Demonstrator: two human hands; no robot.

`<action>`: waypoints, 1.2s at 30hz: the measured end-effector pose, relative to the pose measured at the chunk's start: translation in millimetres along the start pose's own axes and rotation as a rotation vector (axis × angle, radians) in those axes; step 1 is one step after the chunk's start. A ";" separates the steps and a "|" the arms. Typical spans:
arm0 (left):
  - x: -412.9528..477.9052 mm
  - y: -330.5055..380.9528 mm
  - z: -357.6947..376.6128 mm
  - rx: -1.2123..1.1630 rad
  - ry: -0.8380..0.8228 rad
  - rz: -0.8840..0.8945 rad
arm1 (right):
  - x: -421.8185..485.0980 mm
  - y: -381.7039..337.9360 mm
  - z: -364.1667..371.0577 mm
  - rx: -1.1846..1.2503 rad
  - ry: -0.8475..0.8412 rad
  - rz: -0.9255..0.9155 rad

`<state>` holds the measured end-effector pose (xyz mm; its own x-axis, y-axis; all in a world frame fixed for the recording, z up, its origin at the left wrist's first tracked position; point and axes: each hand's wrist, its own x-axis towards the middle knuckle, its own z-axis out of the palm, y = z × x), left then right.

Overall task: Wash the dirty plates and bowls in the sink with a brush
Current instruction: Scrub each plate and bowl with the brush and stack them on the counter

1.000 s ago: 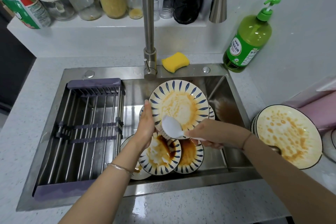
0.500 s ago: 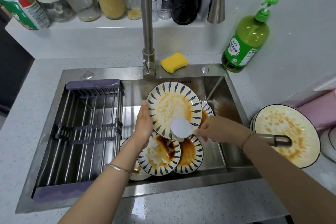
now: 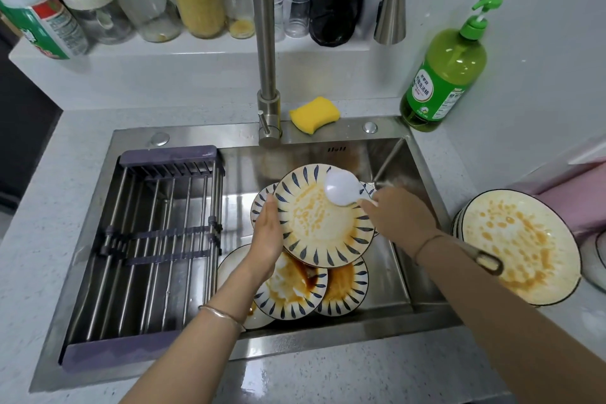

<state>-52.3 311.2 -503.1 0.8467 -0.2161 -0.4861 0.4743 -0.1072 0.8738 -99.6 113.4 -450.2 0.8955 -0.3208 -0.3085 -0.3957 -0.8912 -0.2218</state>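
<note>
White brush (image 3: 342, 188) risen to plate (image 3: 321, 226) top, right hand (image 3: 398, 216) clasping it, left hand (image 3: 267, 233) clasping plate rim

Home kitchen, stainless steel sink (image 3: 423, 180) set in speckled countertop (image 3: 49, 207), gooseneck faucet (image 3: 266, 43), dish soap bottle (image 3: 442, 75), shelf of pantry jars (image 3: 196, 0), yellow sponge (image 3: 314, 114).

A yellow foam sponge (image 3: 314, 114) lies just right of the steel gooseneck tap (image 3: 265, 43). Far right stands a green plastic pump bottle (image 3: 442, 75). A purple-ended, steel-rod draining rack (image 3: 154, 239) sits at the left. Glass jars (image 3: 198, 0) line the far shelf.
</note>
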 end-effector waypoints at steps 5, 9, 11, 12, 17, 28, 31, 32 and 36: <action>11.5 -6.4 -1.4 -0.062 0.012 -0.053 | -3.7 0.3 -2.1 0.073 -0.140 -0.053; 13.8 -6.0 0.3 -0.076 0.005 -0.068 | 2.3 7.5 -7.0 0.012 0.029 0.057; 11.6 -3.5 7.4 -0.064 -0.032 -0.059 | 1.8 -3.8 -0.6 0.022 0.133 -0.008; 10.3 -2.9 10.3 -0.067 -0.053 -0.068 | 1.5 -11.2 2.1 0.049 0.129 -0.062; 10.7 -4.6 12.5 -0.075 -0.076 -0.098 | 6.1 -17.8 -12.9 0.139 -0.008 -0.079; 9.4 5.1 16.7 -0.134 -0.085 -0.079 | 5.8 -26.4 -12.7 0.214 0.073 -0.094; 11.4 6.6 13.3 -0.116 -0.061 -0.035 | 4.4 -21.6 -16.5 0.085 0.189 -0.031; 11.8 7.4 12.0 -0.100 -0.049 -0.024 | 3.8 -21.1 -16.8 0.050 0.196 -0.012; 18.4 -3.6 2.0 -0.082 0.003 -0.029 | -2.2 -14.2 -24.9 -0.036 -0.025 0.040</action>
<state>-38.9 305.6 -515.2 0.8330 -0.2111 -0.5115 0.5167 -0.0339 0.8555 -90.9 118.7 -423.4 0.8736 -0.3485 -0.3396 -0.4228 -0.8891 -0.1755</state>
